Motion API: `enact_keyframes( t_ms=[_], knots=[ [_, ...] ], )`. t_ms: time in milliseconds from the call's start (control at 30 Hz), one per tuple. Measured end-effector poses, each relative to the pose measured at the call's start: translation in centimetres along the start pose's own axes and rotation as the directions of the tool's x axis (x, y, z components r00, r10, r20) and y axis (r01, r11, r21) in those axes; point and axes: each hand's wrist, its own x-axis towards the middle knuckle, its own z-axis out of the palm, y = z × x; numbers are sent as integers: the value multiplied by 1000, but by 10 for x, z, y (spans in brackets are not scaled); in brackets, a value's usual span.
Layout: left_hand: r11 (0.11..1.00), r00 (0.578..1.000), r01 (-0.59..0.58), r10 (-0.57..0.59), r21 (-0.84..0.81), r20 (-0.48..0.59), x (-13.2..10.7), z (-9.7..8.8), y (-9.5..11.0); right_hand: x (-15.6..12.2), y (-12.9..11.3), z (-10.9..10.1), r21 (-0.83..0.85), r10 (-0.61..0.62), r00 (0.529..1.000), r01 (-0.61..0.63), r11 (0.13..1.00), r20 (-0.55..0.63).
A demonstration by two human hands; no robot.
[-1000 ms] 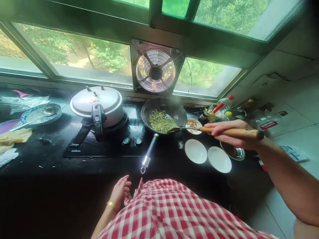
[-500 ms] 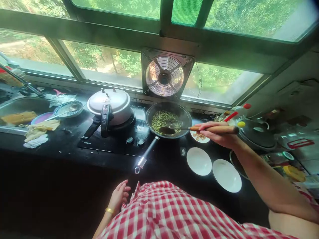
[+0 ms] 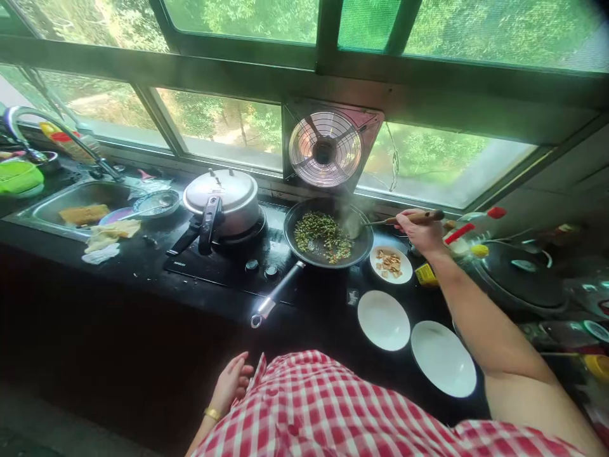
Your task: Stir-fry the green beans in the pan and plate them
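My right hand is wrapped round the wooden handle of a cooking spatula. Its head is at the right inner side of a dark frying pan, blurred by steam. Chopped green pieces lie in the pan, with a few reddish bits at the lower right. The pan sits on a black cooktop, its metal handle pointing towards me. My left hand hangs beside the checked shirt, holding nothing, with its fingers loosely bent and apart.
Left of the pan stands a pressure cooker. A plate of brown pieces and two white bowls are to the right. A sink, cloths and a dish lie at the left; bottles stand at the right. A fan is behind the pan.
My right hand has moved up and away from me, carrying the spatula's head from the front of the pan to its right side. The green pieces are more spread; steam rises. The view has shifted left.
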Motion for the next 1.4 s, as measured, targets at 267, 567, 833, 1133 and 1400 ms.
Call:
enact_keyframes(
  t_ms=[267,567,833,1133,1400],
  knots=[
    [1000,1000,-21,21,6,-5,-10,10,23,-9,44,71,322,326,942,-334,886,79],
    [989,996,-35,23,146,81,18,10,71,-95,-42,20,-84,-209,709,355,931,674],
    [967,989,-28,-11,252,149,39,8,114,-147,-129,-37,-274,-228,646,580,767,729],
    [949,975,-33,-38,312,220,61,2,126,-128,-81,35,-365,-181,879,360,859,442],
    [966,977,-15,-41,258,211,70,-14,126,-98,-85,58,-454,9,1000,-10,891,-4]
  ],
)
